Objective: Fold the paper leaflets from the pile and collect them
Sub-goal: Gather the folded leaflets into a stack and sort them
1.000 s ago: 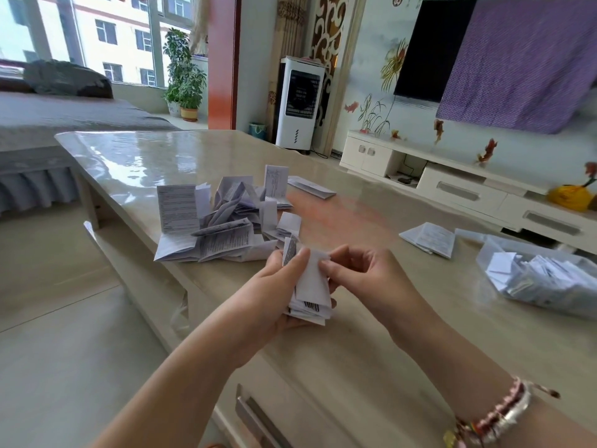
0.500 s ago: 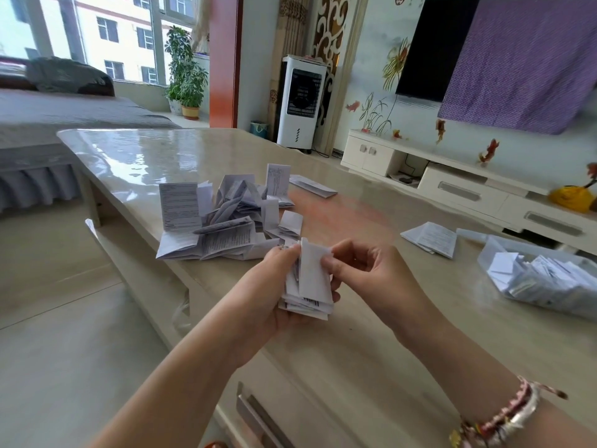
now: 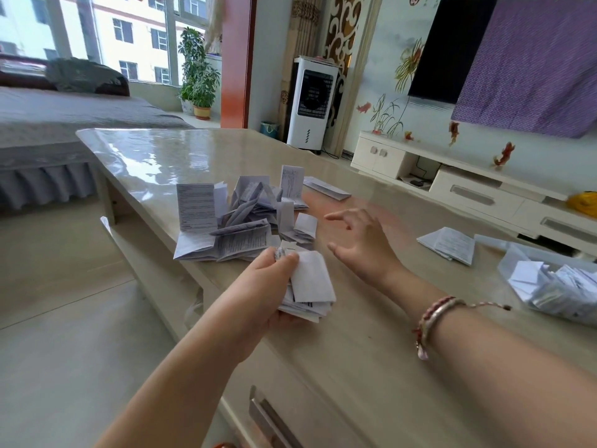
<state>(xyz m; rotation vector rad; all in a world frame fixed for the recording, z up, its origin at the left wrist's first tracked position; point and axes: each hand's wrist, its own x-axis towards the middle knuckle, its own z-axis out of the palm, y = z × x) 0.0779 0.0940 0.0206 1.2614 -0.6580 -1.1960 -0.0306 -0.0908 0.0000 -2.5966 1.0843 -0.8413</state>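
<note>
Folded leaflets (image 3: 555,287) fill clear bag (image 3: 510,263); left grip (image 3: 258,286) holds stack (image 3: 310,286), right grip (image 3: 361,244) spread empty.

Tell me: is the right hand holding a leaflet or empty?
Empty. The right hand hangs open above the table, fingers spread, touching nothing; the left hand grips the folded stack.

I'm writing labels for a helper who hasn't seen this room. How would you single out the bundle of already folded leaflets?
Start at the beige table. Near its front edge, the left hand grips the bundle of folded leaflets, just in front of the loose pile. Unlike the pile's splayed, half-open sheets, it is a compact stack held off the tabletop.
</note>
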